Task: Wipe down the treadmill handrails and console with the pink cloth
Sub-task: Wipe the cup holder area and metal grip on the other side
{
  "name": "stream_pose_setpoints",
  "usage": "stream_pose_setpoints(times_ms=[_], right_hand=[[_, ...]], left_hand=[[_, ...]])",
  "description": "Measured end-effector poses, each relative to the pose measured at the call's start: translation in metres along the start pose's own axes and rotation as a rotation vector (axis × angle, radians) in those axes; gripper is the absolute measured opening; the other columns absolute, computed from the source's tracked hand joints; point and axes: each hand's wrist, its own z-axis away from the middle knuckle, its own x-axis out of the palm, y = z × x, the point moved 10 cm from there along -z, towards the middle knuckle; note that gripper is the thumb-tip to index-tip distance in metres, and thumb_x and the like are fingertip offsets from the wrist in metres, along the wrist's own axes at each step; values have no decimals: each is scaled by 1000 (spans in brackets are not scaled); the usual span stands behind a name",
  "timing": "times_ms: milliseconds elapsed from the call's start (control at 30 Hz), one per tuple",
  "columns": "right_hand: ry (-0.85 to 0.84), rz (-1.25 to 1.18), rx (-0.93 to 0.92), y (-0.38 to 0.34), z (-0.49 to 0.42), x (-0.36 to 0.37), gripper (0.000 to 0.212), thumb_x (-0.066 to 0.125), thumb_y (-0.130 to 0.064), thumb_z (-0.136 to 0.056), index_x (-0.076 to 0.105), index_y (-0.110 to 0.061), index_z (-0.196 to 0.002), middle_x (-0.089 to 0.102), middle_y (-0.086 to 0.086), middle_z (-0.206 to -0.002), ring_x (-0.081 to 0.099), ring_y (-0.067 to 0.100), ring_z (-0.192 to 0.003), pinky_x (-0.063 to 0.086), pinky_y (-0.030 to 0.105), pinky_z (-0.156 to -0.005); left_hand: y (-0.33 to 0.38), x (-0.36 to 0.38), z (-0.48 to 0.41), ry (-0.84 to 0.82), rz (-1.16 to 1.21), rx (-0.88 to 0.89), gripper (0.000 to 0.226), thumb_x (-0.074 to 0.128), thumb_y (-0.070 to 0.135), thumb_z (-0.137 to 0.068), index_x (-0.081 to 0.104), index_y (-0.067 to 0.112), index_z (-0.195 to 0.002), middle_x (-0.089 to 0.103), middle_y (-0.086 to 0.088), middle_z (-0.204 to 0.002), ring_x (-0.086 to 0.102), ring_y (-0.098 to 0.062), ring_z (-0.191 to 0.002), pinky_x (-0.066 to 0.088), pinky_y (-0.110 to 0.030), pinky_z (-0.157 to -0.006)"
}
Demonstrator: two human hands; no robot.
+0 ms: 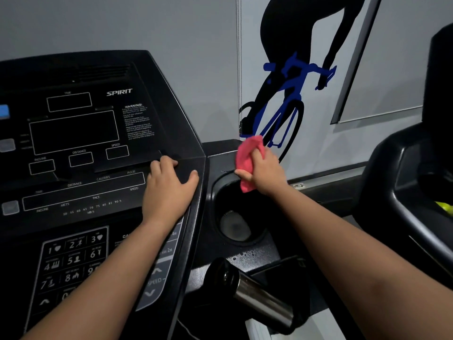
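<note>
From the head view, the person stands at a black Spirit treadmill console (pixel 98 133), its display windows dark. The left hand (pixel 169 190) lies flat on the console's right edge, palm down, fingers (pixel 163 164) spread open and holding nothing, fingertips touching the lip under the display panel. The right hand (pixel 263 171) is closed around the pink cloth (pixel 248 155), which is bunched up; its fingers grip the fabric, with one end sticking out above the hand and another hanging below. The cloth is pressed at the far rim of the round cup holder (pixel 235 224) set into the tray to the right of the console. A few water droplets (pixel 245 255) sit on the tray just nearer than the cup holder. Lower down, a shiny metal handrail grip (pixel 262 300) angles toward the camera. On the wall behind is a cyclist mural (pixel 294 77) with a blue bike. Another black machine (pixel 416 173) stands at the right edge.
</note>
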Motion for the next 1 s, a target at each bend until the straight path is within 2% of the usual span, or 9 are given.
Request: stream_pose_setpoints(times_ms=[67,167,300,500,600,700,833,933,1000], right_hand=[[-50,-2,145,29,14,6,76,47,-68,-83,34,-16,-138,38,17,-134,40,37,-120,38,48,-100],[-209,55,304,56,35,15,80,41,-69,-86,21,-19,-145,33,21,-138,36,40,-126,33,49,-103],[-377,165,380,73,65,20,85,37,-71,-85,8,-22,-149,26,25,-141,33,42,-129,33,51,-107],[-322,222,391,64,77,20,80,31,-69,-89,15,-17,-147,24,24,-140,29,43,-128,32,57,-104],[-248,258,315,47,66,18,80,30,-70,-89,21,-13,-144,20,22,-146,28,42,-129,28,56,-105],[-156,262,158,18,46,19,80,29,-70,-88,29,-10,-141,8,22,-153,21,42,-134,22,56,-108],[-6,232,-126,-26,20,22,78,29,-66,-90,20,-15,-149,-4,16,-157,4,42,-141,6,60,-111],[44,245,-246,-52,8,25,72,33,-62,-92,26,-17,-148,2,14,-158,-1,43,-142,-2,63,-109],[70,260,-352,-71,7,29,68,37,-58,-92,39,-14,-143,16,18,-155,9,48,-140,0,68,-106]], left_hand=[[-1,-1,2,5,-1,-15,48,54,46,-89,43,14,-123,44,-6,-124,47,-26,-113,43,-38,-85],[2,-1,4,18,-26,-17,48,53,45,-90,44,12,-124,43,-9,-126,46,-29,-114,41,-39,-85],[2,-2,6,25,-33,-29,49,53,44,-90,44,11,-125,43,-12,-128,44,-31,-117,40,-40,-89],[3,-1,8,29,-43,-37,48,52,44,-90,43,11,-125,42,-11,-129,43,-30,-119,39,-40,-89],[3,0,8,36,-52,-30,48,52,43,-90,44,11,-125,43,-12,-128,43,-30,-117,40,-40,-88],[4,0,8,45,-62,-19,47,51,43,-90,43,11,-123,43,-11,-126,44,-30,-115,41,-40,-86],[6,2,5,42,-64,-16,45,51,43,-90,42,11,-121,43,-9,-122,45,-28,-111,39,-37,-82],[6,2,1,45,-71,-13,43,51,43,-89,42,11,-117,43,-9,-119,45,-28,-109,38,-36,-80],[6,2,0,48,-74,-16,43,51,43,-89,42,11,-116,43,-9,-118,45,-29,-109,37,-36,-80]])
